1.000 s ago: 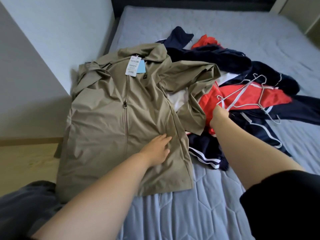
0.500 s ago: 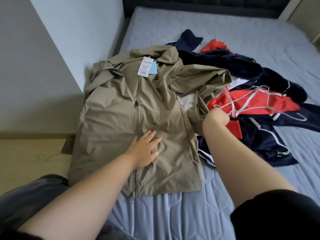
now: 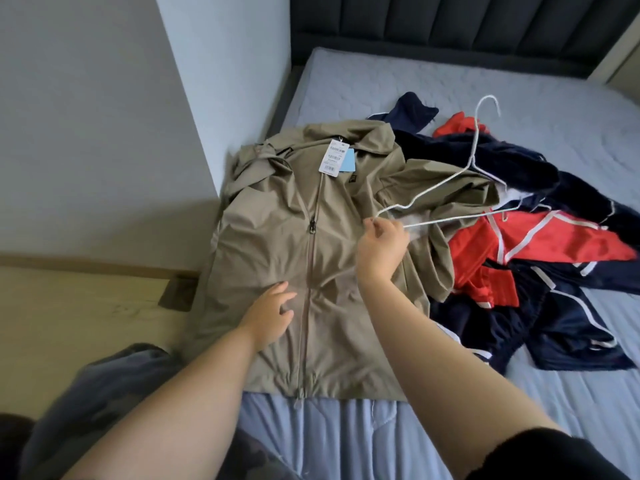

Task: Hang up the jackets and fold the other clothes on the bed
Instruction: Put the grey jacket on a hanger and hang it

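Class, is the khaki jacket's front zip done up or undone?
Done up: the khaki jacket lies flat, its zip closed from hem to chest, open only near the collar.

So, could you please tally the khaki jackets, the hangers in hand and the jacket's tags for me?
khaki jacket: 1
white hanger, held in the right hand: 1
tags: 2, a white tag and a blue tag
Total: 4
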Tool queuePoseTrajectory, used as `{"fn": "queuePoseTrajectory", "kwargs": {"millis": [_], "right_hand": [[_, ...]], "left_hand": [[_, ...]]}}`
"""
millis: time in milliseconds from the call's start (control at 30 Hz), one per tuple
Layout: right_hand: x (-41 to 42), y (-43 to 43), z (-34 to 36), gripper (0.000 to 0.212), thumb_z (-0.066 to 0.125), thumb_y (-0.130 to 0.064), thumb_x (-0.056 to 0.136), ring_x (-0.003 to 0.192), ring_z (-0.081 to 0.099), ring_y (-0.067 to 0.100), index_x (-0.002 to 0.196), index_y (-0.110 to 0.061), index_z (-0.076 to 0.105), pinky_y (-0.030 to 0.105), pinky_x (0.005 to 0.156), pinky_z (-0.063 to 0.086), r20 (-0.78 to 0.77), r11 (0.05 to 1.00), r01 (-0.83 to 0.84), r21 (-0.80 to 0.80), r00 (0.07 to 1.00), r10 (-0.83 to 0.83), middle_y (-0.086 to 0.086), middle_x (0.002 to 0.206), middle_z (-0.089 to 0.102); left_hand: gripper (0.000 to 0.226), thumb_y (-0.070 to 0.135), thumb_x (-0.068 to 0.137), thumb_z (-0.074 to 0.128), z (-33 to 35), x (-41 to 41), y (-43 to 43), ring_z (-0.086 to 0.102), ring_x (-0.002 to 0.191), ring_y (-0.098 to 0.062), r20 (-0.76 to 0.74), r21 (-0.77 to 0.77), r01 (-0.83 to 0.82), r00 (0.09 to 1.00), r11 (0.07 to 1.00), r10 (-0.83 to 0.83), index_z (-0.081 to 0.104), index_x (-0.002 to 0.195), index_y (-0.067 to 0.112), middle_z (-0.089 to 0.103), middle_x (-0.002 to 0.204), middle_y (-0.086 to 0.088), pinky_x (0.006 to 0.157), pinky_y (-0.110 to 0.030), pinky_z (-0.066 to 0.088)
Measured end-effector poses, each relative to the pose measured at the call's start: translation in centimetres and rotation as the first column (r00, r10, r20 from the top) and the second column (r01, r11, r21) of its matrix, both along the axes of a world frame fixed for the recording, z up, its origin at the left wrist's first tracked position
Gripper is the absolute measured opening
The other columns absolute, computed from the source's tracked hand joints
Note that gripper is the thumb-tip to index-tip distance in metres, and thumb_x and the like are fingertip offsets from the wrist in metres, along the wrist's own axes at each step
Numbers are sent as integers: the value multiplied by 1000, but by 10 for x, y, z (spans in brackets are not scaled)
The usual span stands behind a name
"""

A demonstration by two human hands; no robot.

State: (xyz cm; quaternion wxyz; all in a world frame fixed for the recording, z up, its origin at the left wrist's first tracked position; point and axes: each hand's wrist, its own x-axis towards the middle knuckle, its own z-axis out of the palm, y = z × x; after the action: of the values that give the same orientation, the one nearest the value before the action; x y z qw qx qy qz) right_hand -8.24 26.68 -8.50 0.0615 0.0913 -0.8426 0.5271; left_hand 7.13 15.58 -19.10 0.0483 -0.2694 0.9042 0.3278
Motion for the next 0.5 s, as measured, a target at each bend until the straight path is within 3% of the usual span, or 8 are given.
{"fn": "queuePoseTrajectory", "kwargs": {"millis": [100,200,267,333,400,433,500], "right_hand": [[19,-14,6,20,53,-16,94,96,48,23,87,-3,67,28,83,35,-53,993,-113,-36,992,111,5,91,57],[32,-26,11,29,57,-19,91,73,49,20,64,-9,61,31,67,34,-24,961,-268,68,962,270,-1,68,52],[36,-28,7,38,55,-24,93,55,47,12,56,-14,58,29,59,35,170,865,-471,175,880,444,-5,51,49],[39,-25,-4,37,53,-26,95,46,54,6,70,-5,71,22,56,46,411,764,-631,138,738,535,-4,52,61],[37,-17,-18,36,52,-21,93,51,60,19,72,2,71,31,61,52,490,764,-631,135,713,502,12,60,66],[34,-13,-25,34,51,-18,90,57,62,27,70,3,69,36,65,53,479,801,-574,171,759,442,16,63,66],[23,-2,-38,30,49,-18,85,69,62,35,68,2,62,41,67,51,446,894,-392,215,854,267,16,63,63]], "left_hand": [[38,10,95,49,14,-3,-7,35,138,-16,-51,129,-135,988,982,143,54,133,7,39,149,-8,106,-17,22],[34,3,96,47,26,-7,-19,48,127,-23,-118,281,-291,935,915,334,55,128,-5,50,138,-19,95,-16,33],[32,5,98,46,33,-5,-26,54,115,-22,-96,511,-443,822,737,561,55,125,-7,54,133,-22,72,-15,41],[29,10,99,44,39,-1,-26,55,116,-23,42,696,-520,719,495,694,57,122,-1,60,123,-19,58,-15,35],[24,10,98,44,40,0,-25,59,110,-23,113,756,-535,675,378,729,61,114,4,65,102,-12,55,-17,33],[26,8,98,43,40,0,-23,61,101,-20,103,752,-533,677,389,729,61,117,4,64,99,-9,53,-15,36],[32,5,97,44,39,-1,-21,59,97,-16,66,726,-523,698,446,713,59,125,3,64,116,-10,60,-10,44]]}}
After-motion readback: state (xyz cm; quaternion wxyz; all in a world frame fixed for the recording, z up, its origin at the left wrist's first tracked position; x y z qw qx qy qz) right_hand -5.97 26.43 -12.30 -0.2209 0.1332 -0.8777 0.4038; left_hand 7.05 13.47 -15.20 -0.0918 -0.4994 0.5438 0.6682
